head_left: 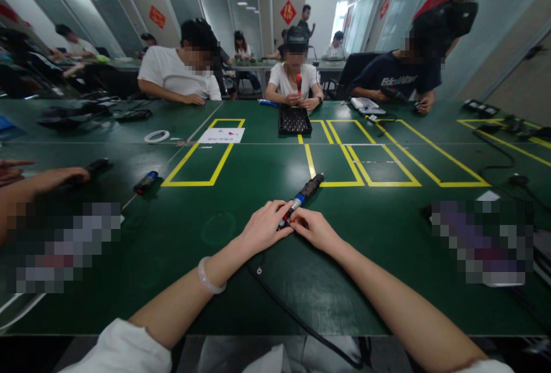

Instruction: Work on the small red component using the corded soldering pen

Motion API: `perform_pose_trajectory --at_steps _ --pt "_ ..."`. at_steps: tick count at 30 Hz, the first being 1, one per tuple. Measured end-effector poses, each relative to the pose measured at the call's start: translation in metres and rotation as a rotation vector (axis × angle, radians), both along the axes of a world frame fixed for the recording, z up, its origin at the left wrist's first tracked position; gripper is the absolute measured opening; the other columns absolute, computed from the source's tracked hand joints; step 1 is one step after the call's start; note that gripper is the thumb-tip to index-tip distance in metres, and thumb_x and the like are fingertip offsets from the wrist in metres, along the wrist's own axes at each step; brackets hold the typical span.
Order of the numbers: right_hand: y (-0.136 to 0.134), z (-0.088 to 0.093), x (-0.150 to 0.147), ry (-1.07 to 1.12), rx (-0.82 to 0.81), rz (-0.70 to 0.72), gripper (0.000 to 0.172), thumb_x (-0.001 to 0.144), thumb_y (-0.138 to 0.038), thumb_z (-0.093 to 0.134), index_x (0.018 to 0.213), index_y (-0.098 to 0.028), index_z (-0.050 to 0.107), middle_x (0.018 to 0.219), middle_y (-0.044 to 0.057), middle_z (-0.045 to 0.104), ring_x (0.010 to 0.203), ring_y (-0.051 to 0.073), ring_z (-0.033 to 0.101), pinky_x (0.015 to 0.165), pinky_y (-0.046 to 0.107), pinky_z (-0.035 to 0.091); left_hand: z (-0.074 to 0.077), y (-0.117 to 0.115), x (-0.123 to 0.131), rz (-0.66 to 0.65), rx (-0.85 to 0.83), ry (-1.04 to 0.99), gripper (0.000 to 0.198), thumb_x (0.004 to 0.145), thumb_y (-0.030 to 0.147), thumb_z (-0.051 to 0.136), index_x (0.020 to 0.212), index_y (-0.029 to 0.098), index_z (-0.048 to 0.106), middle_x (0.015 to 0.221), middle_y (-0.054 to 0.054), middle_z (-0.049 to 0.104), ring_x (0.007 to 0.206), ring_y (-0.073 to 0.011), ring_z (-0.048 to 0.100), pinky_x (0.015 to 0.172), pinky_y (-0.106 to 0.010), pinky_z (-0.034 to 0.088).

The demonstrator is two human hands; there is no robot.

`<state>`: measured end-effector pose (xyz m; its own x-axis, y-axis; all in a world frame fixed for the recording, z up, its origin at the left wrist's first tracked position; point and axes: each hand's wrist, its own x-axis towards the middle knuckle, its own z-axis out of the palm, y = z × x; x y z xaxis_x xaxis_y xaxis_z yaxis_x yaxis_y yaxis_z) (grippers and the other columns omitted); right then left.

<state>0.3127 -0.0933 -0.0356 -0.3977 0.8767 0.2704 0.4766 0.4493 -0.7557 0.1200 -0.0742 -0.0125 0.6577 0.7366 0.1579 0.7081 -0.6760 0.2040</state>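
What looks like a corded electric screwdriver (306, 189), dark with a blue and silver band, lies slanted on the green table, its thin bit pointing away to the right. My left hand (267, 224) rests over its rear part, fingers closed around it. Against the same rear end, my right hand (316, 228) is curled in a pinch; the fingertips partly hide what they grip. A black cable (293, 308) emerges below my hands and runs to the table's front edge. A small ring (259, 271) is on or beside this cable.
A similar blue-and-black tool (146, 182) lies left, near another person's hand (71, 178). Blurred-out devices lie on both sides. Across the green table (181, 287), yellow tape marks rectangles; a person with a red-handled screwdriver (298, 82) sits behind a black tray (295, 132).
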Motion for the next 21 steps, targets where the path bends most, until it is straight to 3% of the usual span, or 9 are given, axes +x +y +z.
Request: perform_pose_trajectory --at_steps 7,12,17,21 --pt "-0.001 -0.002 0.001 -0.006 0.031 -0.02 0.008 0.091 -0.022 0.052 0.093 -0.019 0.059 0.077 0.0 0.061 0.062 0.013 0.052 0.061 0.022 0.039 0.0 -0.002 0.004 0.05 -0.017 -0.004 0.056 0.091 0.041 0.046 0.144 0.027 0.033 0.125 -0.009 0.049 0.108 -0.0231 0.049 0.087 -0.034 0.047" --pt "-0.001 0.0 0.003 -0.019 0.051 -0.026 0.01 0.091 -0.021 0.051 0.095 -0.019 0.06 0.075 -0.001 0.06 0.064 0.013 0.052 0.063 0.023 0.039 0.0 0.012 -0.004 0.07 0.011 0.013 0.055 0.092 0.042 0.045 0.144 0.028 0.032 0.127 -0.008 0.048 0.109 -0.0236 0.048 0.088 -0.035 0.047" --pt "-0.001 0.001 0.003 -0.063 0.047 -0.031 0.009 0.091 -0.021 0.052 0.095 -0.019 0.06 0.074 -0.001 0.059 0.064 0.013 0.053 0.063 0.022 0.039 0.0 0.043 -0.03 0.224 0.047 0.047 0.057 0.09 0.044 0.047 0.144 0.028 0.034 0.126 -0.009 0.048 0.11 -0.0248 0.048 0.088 -0.035 0.046" --pt "-0.002 0.002 0.004 -0.091 0.047 -0.021 0.009 0.091 -0.021 0.052 0.095 -0.02 0.06 0.076 0.0 0.06 0.065 0.013 0.054 0.063 0.022 0.04 -0.001 0.074 -0.07 0.421 0.03 0.078 0.059 0.089 0.048 0.045 0.144 0.027 0.035 0.127 -0.011 0.048 0.11 -0.0264 0.049 0.087 -0.035 0.046"
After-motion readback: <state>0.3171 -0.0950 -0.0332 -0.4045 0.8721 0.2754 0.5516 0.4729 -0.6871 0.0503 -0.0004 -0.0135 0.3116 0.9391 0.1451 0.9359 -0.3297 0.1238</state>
